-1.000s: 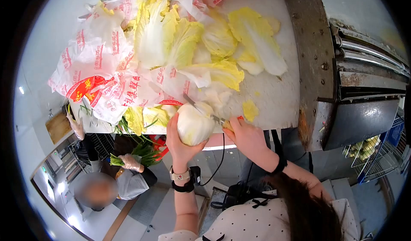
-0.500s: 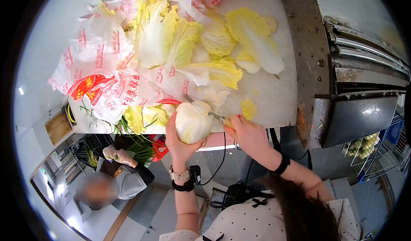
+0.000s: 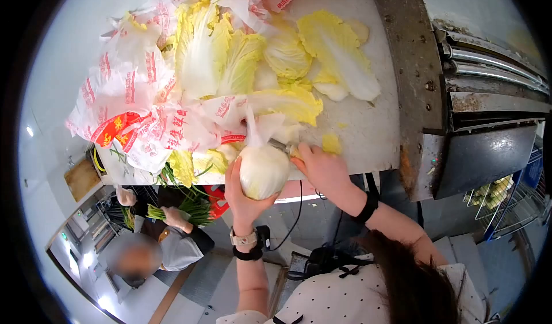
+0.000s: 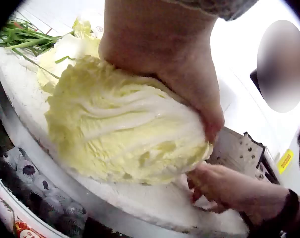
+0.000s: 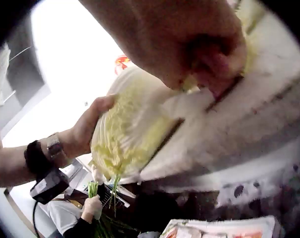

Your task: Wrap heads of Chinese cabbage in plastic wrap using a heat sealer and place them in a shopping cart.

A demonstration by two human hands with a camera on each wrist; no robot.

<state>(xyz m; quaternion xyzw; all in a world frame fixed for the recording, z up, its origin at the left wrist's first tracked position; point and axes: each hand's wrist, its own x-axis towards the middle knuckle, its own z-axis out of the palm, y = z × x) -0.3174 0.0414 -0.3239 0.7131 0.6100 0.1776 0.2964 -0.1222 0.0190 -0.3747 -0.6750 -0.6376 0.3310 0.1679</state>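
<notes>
My left hand (image 3: 244,202) holds a pale cabbage (image 3: 264,171) from below at the board's near edge, fingers and thumb spread around its sides. In the left wrist view the cabbage (image 4: 125,129) shows yellow, ruffled leaves, and part of that hand is hidden behind it. My right hand (image 3: 325,171) grips a knife (image 3: 278,145) by its light handle, with the metal near the cabbage's upper right. The rest of the blade is hidden. The right wrist view shows the fingers of my right hand (image 5: 209,54) curled, close to the cabbage's white end (image 5: 140,79).
Loose cabbage leaves (image 3: 339,54) and crumpled printed plastic bags (image 3: 123,88) cover much of the white board (image 3: 374,123). Across the lower left, another person in gloves holds green stalks (image 3: 195,209). A metal unit (image 3: 483,157) and a wire basket (image 3: 506,209) stand at the right.
The knife's far end no longer shows beyond the cabbage, and a pale flap now stands above it. My right hand has shifted slightly left. The other person's gloved hands have moved apart.
</notes>
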